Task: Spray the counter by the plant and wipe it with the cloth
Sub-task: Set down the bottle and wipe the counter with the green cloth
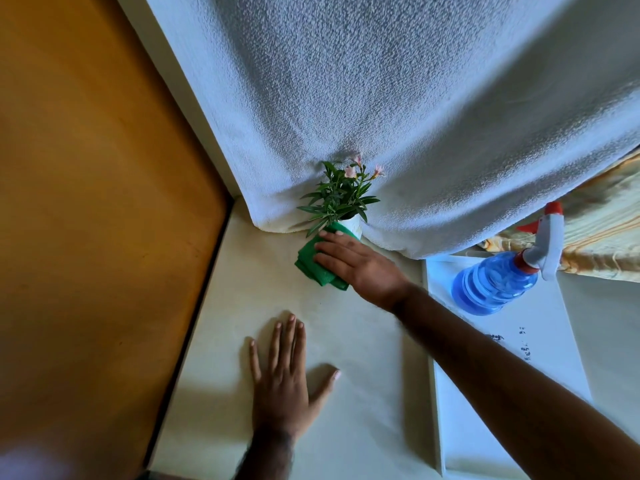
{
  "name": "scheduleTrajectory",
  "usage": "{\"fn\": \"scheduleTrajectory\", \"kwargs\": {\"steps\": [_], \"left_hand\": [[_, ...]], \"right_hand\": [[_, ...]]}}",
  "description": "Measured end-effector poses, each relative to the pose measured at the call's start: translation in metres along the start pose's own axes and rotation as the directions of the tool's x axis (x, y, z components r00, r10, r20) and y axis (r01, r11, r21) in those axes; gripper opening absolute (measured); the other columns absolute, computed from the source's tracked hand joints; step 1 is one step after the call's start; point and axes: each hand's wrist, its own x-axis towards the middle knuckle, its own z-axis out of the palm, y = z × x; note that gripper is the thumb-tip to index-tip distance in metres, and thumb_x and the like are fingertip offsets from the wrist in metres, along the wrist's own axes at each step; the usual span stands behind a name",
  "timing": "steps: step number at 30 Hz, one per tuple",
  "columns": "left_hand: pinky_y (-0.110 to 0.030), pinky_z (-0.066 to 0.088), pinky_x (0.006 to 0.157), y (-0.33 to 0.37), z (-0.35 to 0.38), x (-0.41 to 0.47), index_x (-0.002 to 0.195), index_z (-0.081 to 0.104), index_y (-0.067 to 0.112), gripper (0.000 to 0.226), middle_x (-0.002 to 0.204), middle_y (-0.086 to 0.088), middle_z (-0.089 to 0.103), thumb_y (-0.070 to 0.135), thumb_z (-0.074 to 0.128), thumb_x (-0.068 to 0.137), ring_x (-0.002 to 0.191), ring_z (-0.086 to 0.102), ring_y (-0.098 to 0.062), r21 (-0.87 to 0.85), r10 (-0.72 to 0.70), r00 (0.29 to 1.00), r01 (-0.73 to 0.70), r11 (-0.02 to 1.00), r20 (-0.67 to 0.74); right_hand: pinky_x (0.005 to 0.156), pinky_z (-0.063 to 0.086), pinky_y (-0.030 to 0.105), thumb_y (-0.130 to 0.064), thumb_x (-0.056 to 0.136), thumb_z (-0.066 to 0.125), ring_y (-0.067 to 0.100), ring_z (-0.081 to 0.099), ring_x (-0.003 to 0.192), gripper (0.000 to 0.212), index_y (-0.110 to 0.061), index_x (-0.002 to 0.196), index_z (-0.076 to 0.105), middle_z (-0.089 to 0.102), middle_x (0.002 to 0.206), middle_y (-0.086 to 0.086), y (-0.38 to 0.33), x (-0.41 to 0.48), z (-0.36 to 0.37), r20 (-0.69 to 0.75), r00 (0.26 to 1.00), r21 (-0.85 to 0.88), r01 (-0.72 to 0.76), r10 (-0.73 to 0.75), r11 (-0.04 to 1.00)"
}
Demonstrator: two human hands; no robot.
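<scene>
Right hand [360, 263] lies flat, pressing the green cloth [317, 263] beside the plant [341, 199]; left hand [282, 379] rests open, empty, on the counter [363, 427]; best wipe nearward, clear of the pot.

Counter [346, 427]: plant [341, 199] at far edge, against the wall. Cloth [313, 261] just before the plant, touching its pot, under right hand [360, 265]. Left hand [282, 379] flat nearer the front. Spray bottle [498, 282] toward the right edge.

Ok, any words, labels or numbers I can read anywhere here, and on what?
None readable.
White panel beside the spray bottle: small dark marks, too blurred to read.
Spray bottle: no label visible.
Plant pot: faint marking, too small to tell.
</scene>
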Motion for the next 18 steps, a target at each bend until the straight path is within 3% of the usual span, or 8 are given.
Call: {"fn": "scheduleTrajectory", "kwargs": {"steps": [9,15,18], "left_hand": [[-0.070,0.020,0.129,0.000,0.004,0.000,0.168,0.024,0.016,0.107,0.178,-0.003,0.025,0.087,0.044,0.089,0.163,0.027,-0.023,0.002,0.001,1.000,-0.001,1.000,-0.008],[-0.071,0.021,0.128,0.001,0.004,0.000,0.167,0.027,0.015,0.106,0.177,-0.004,0.028,0.086,0.043,0.090,0.161,0.030,-0.023,0.002,0.000,1.000,0.000,1.000,-0.009],[-0.071,0.021,0.128,0.000,0.003,0.000,0.167,0.027,0.015,0.106,0.177,-0.004,0.028,0.086,0.044,0.090,0.161,0.031,-0.024,0.000,0.002,1.000,-0.002,1.000,-0.010]], "right_hand": [[0.116,0.035,0.045,0.013,0.092,0.064,0.041,0.052,0.134,0.036,0.005,0.128,0.065,0.062,0.137,0.024,0.010,-0.010,0.003,0.065,0.997,0.058,-0.055,0.051,0.997],[0.107,0.046,0.057,0.014,0.093,0.063,0.046,0.051,0.133,0.038,0.007,0.129,0.063,0.058,0.139,0.028,-0.002,-0.028,0.012,0.162,0.967,0.157,-0.222,0.197,0.962],[0.110,0.044,0.054,0.014,0.094,0.061,0.044,0.049,0.135,0.037,0.006,0.130,0.063,0.059,0.139,0.026,-0.010,-0.026,0.012,0.132,0.975,0.157,-0.199,0.179,0.967]]}}
